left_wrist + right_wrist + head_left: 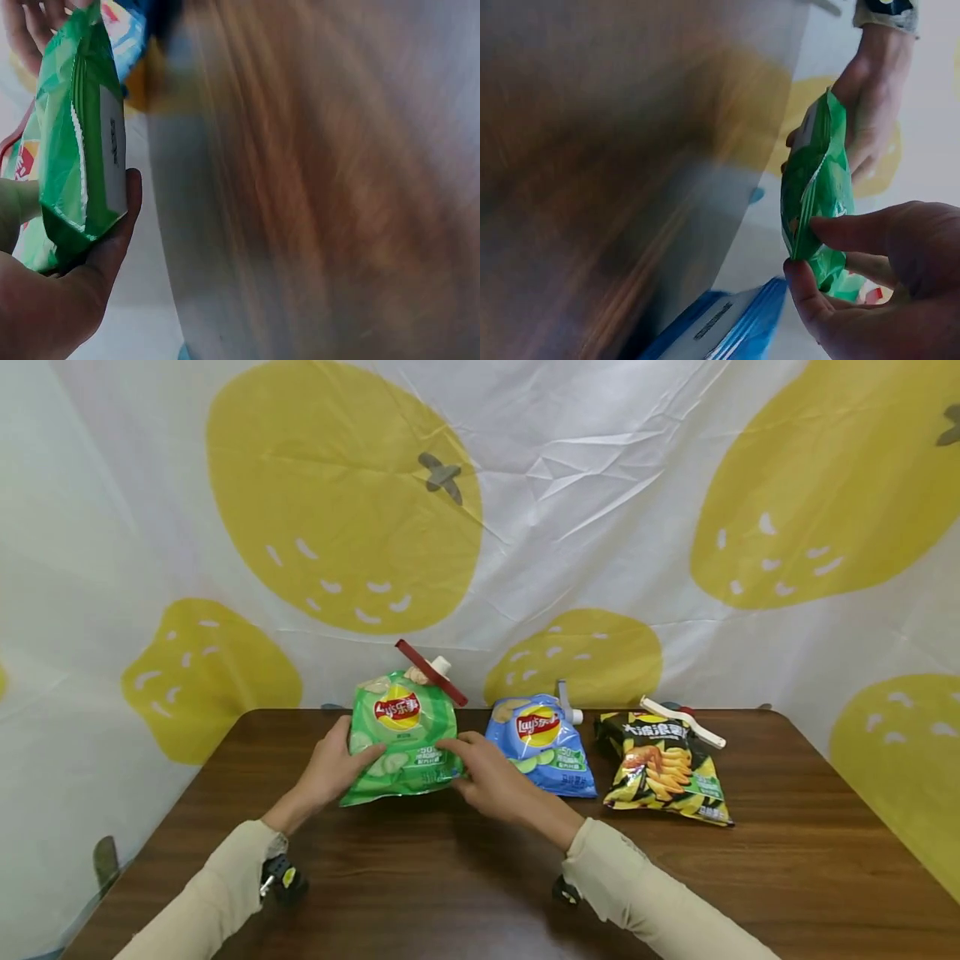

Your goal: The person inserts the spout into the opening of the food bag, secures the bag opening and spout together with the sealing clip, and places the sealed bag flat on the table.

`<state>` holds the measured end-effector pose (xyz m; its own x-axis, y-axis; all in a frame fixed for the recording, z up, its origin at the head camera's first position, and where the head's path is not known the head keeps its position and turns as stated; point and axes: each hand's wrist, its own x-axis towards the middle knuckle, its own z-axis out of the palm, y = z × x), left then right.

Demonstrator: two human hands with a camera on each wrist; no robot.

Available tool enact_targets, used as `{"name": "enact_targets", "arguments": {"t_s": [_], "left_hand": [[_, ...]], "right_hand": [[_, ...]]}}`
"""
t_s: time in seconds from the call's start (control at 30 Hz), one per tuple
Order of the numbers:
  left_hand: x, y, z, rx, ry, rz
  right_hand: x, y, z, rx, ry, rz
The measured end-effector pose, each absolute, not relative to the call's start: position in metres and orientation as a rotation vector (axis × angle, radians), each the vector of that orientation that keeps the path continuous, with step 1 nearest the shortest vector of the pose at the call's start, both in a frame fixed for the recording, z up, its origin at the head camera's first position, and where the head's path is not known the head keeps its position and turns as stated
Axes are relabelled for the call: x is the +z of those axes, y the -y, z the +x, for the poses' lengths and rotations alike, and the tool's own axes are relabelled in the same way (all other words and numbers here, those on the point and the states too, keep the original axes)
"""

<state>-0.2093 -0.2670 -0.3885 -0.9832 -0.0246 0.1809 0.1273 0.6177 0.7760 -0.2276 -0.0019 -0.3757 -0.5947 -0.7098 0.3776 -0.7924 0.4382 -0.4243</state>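
Observation:
Both hands grip a green Lay's chip bag by its sides, held up off the table with its front toward me. My left hand has its thumb over the front and its fingers behind, as the left wrist view shows. On the other side, my right hand pinches the lower right edge between thumb and fingers. A red bag clip with a white spout cap sits slanted across the bag's top right corner. In the right wrist view the bag's bottom seam faces the camera.
To the right, a blue Lay's bag with a grey-blue clip lies on the brown table. Farther right lies a black and yellow chip bag with a white clip. A lemon-patterned cloth hangs behind.

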Motion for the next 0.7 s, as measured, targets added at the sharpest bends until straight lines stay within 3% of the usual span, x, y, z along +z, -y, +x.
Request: {"name": "enact_targets", "arguments": {"t_s": [0.2,0.4,0.57,0.7], "left_hand": [[-0.398,0.27,-0.234,-1.233,2.772,-0.102],[-0.402,0.266,-0.244,-1.175,2.864,-0.11],[-0.394,0.261,-0.236,-1.102,2.895,-0.172],[-0.386,0.257,-0.209,-0.874,2.862,-0.26]], "right_hand": [[-0.385,0.008,-0.246,0.809,2.657,1.328],[-0.392,0.005,-0.248,0.409,2.688,1.315],[-0.391,-0.012,-0.233,0.219,2.543,1.22],[-0.384,-0.042,-0.215,0.236,2.399,1.232]]}}
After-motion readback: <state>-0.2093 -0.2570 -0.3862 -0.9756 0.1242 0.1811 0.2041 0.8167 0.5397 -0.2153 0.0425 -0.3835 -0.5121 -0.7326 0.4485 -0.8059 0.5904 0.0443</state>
